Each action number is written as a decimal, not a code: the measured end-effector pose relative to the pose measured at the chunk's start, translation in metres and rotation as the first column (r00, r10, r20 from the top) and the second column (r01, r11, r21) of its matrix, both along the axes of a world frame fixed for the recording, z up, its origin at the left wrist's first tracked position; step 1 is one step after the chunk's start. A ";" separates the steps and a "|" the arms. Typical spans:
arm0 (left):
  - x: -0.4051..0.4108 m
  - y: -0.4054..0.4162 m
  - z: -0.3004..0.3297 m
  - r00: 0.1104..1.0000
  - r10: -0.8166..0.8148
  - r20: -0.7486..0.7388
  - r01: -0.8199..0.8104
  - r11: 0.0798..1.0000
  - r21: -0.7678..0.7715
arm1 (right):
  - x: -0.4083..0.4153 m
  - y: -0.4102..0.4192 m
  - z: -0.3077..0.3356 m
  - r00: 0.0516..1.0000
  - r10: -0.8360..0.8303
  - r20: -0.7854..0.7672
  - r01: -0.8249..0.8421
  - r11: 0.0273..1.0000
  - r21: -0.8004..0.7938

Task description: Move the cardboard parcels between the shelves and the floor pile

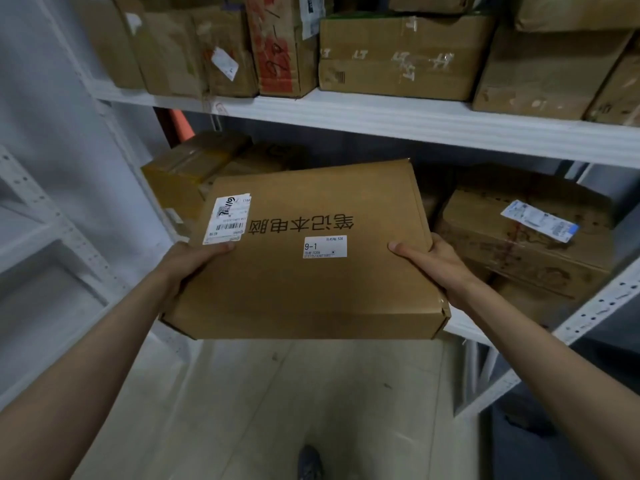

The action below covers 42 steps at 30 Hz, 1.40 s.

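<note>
While both arms reach forward from the bottom corners of the view, a flat cardboard parcel point(304, 258) hangs in the air between them, held level in front of the white shelf unit and above the pale floor point(277, 403). Its top face carries printed characters upside down to the camera, a white barcode label point(228, 218) at its left edge and a small white sticker point(325, 246) marked 9-1 near its middle.

At the parcel's left side, the left hand point(194, 261) grips the edge, thumb lying on the top face just below the barcode label, the other fingers hidden under the box. At the parcel's right side, the right hand point(436, 265) grips likewise, thumb flat on top and pointing inward, fingers out of sight beneath. Both forearms are bare and nearly straight.

Behind the parcel, on the lower shelf, a yellowish taped box point(183, 168) sits to its upper left, partly covered by the parcel's far corner. To the parcel's right lies a brown box point(519, 244) with a white and blue label on top. Above the parcel runs the white upper shelf board point(415, 123), crowded with brown cartons standing side by side, among them one with a red printed panel point(273, 53). Below the parcel, at the frame's bottom edge, a dark shoe point(310, 462) shows on the floor.
</note>
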State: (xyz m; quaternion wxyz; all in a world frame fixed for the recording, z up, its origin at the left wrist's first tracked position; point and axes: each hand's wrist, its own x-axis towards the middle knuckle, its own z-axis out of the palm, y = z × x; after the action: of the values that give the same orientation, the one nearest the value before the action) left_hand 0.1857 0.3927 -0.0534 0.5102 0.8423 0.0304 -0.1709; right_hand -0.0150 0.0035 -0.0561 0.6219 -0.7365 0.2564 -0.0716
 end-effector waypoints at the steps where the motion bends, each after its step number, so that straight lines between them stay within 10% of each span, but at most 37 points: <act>1: -0.011 0.008 -0.002 1.000 -0.001 -0.012 0.001 1.000 0.011 | -0.011 0.006 -0.004 1.000 0.004 0.006 -0.004 1.000 0.009; 21: -0.167 0.051 -0.076 0.932 -0.350 -0.093 0.348 0.937 -0.029 | -0.271 0.112 -0.071 0.959 -0.268 -0.096 0.277 0.956 0.095; 42: -0.420 -0.264 -0.090 0.659 -0.739 -0.144 0.739 0.671 -0.063 | -0.639 -0.023 -0.074 0.702 -0.689 -0.181 0.705 0.708 0.040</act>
State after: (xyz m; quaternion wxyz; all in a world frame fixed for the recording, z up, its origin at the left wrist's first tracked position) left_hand -0.2340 0.1284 -0.1432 0.3926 0.7661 -0.2735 -0.4291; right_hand -0.6539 -0.0198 -0.1303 0.5650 -0.5537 0.5662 -0.2314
